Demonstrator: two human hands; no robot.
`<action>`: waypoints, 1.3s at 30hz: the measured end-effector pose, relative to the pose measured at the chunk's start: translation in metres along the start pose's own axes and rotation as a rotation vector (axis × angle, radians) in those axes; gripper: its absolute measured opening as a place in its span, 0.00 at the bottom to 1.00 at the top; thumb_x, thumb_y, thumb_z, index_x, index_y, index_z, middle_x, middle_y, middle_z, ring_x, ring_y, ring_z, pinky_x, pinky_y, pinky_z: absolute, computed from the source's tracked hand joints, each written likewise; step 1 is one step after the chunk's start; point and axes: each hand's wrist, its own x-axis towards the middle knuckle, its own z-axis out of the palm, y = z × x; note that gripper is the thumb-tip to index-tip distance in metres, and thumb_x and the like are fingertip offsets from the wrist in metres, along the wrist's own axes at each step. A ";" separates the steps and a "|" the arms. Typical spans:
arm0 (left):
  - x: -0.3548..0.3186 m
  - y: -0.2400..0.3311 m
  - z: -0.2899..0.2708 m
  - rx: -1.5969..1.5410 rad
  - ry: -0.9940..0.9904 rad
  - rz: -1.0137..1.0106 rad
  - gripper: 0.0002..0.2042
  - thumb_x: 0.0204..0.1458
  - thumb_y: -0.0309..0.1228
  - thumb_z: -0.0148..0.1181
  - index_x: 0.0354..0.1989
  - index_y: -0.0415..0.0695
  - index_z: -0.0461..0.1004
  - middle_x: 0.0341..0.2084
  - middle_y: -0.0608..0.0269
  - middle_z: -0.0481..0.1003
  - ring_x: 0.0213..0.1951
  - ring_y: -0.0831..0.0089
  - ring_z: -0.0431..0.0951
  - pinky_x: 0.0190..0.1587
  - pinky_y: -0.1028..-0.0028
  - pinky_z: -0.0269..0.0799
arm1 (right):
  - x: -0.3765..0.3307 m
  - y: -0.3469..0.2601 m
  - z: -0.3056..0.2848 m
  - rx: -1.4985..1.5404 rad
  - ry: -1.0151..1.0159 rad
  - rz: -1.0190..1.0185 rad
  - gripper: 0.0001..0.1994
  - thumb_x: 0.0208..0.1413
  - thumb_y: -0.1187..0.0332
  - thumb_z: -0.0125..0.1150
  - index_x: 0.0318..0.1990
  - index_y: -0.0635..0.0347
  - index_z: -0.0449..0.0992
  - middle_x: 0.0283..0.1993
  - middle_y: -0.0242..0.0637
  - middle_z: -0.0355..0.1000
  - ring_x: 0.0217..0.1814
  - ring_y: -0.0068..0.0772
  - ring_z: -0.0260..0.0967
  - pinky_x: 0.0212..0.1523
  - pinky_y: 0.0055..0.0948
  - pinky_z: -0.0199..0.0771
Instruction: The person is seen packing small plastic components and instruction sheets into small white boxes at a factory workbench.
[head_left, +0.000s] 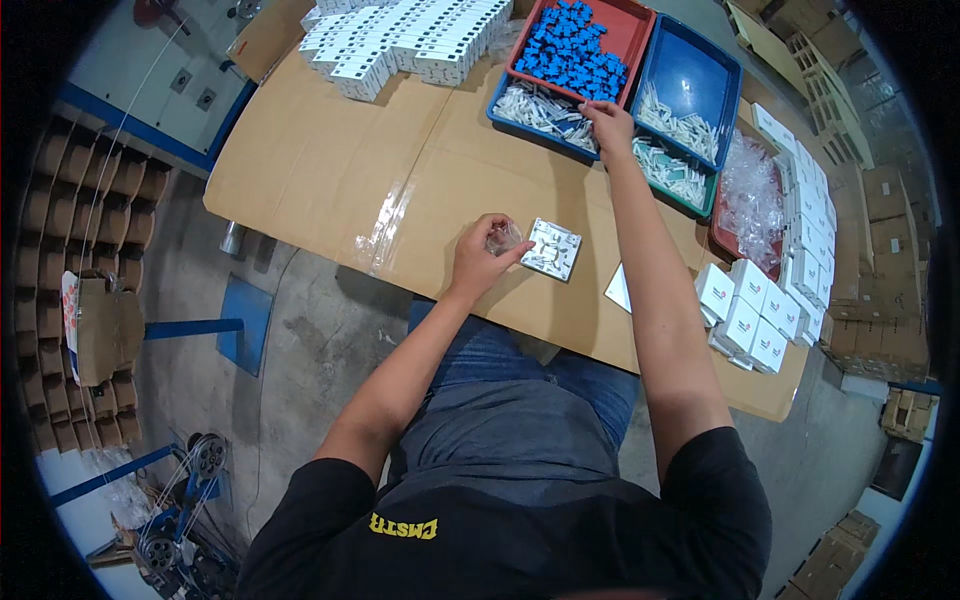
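Observation:
My left hand (478,258) curls around a crumpled clear plastic bag (504,238), its thumb reaching the left edge of a square white plate (551,249) with metal-looking parts on its face. The plate lies flat on the cardboard-covered table. My right arm stretches far forward. At its end my right hand (610,128) is over the right end of a blue tray (497,116) full of small white plastic pieces (540,108), fingertips pinched together near the red tray (640,28) of blue plastic parts (572,50). What the pinch holds, if anything, is too small to make out.
Another blue tray (735,80) and a green tray (712,195) hold white pieces at the far right. Beside them is a red tray (727,240) of clear plastic bags (748,190). White boxes (760,310) stack at the right; more white boxes (410,40) stand at the back.

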 end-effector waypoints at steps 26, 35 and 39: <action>-0.007 -0.002 -0.005 -0.043 0.046 -0.034 0.15 0.54 0.33 0.73 0.46 0.40 0.79 0.35 0.61 0.80 0.36 0.70 0.80 0.41 0.71 0.76 | -0.183 -0.018 -0.025 -0.379 -0.218 -0.116 0.14 0.55 0.60 0.67 0.38 0.63 0.85 0.36 0.44 0.82 0.41 0.43 0.81 0.44 0.37 0.78; -0.008 -0.013 -0.006 -0.074 0.008 -0.107 0.14 0.64 0.37 0.64 0.50 0.40 0.76 0.32 0.70 0.74 0.33 0.82 0.71 0.37 0.79 0.69 | 0.012 -0.023 -0.123 -0.793 0.428 -0.348 0.09 0.58 0.61 0.62 0.41 0.51 0.84 0.42 0.42 0.82 0.46 0.51 0.80 0.45 0.48 0.79; -0.010 -0.023 -0.002 -0.064 0.023 -0.113 0.17 0.58 0.39 0.71 0.49 0.42 0.77 0.35 0.62 0.79 0.36 0.73 0.78 0.41 0.72 0.74 | 0.054 -0.022 -0.139 -1.031 0.355 -0.259 0.09 0.58 0.61 0.62 0.41 0.49 0.85 0.43 0.45 0.81 0.46 0.54 0.79 0.46 0.50 0.80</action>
